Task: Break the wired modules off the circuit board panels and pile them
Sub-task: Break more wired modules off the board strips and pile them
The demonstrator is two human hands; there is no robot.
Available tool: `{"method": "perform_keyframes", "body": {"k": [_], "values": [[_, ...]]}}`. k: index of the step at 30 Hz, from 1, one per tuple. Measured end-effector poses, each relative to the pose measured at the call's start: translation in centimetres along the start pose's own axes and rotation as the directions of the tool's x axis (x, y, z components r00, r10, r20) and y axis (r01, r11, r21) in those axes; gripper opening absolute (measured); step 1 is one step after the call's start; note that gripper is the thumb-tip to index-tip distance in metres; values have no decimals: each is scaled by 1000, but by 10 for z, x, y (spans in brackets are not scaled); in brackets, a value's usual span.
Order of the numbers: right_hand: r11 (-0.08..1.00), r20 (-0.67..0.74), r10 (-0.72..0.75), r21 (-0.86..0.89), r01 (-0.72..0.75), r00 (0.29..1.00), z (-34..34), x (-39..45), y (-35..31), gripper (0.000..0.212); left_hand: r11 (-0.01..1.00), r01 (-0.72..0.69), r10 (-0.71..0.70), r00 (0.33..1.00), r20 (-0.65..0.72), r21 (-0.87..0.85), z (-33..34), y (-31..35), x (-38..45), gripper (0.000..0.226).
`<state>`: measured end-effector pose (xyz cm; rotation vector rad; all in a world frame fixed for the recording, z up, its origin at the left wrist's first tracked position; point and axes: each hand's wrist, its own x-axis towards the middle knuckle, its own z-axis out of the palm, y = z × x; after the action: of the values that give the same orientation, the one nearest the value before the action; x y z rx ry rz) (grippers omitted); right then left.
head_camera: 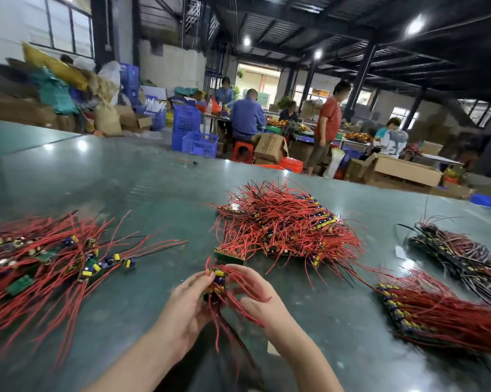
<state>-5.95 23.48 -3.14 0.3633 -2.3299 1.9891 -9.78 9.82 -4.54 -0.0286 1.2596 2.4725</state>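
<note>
Both hands were close together over the green table (pixel 125 176), gripping one strip of wired modules (pixel 217 281) between them: the left hand (pixel 186 302) curled round its left side, the right hand (pixel 260 299) pinching its right side, red wires trailing down between the wrists. Just beyond lay a green panel piece (pixel 228 254) at the foot of a large heap of panels (pixel 289 224). A pile of broken-off modules (pixel 38 258) spread at the left. Two more panel stacks (pixel 436 312) sat at the right. Beyond the table stood blue crates (pixel 186 124); their contents could not be made out. An open cardboard box (pixel 405 168) sat at the right, its inside hidden
</note>
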Motion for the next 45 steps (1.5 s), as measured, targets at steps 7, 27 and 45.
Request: {"method": "perform_keyframes", "body": {"k": [7,27,45], "values": [[982,-54,-21,-188,10,998,0,-1,6,53,999,49,-49,999,6,11,-2,-1,-3,27],[998,-376,-15,49,36,926,15,6,9,28,960,-200,189,979,73,196,2,-7,-6,24],[995,-437,-97,-19,98,894,19,2,2,34,901,-301,274,953,130,313,-2,-1,-3,22]]}}
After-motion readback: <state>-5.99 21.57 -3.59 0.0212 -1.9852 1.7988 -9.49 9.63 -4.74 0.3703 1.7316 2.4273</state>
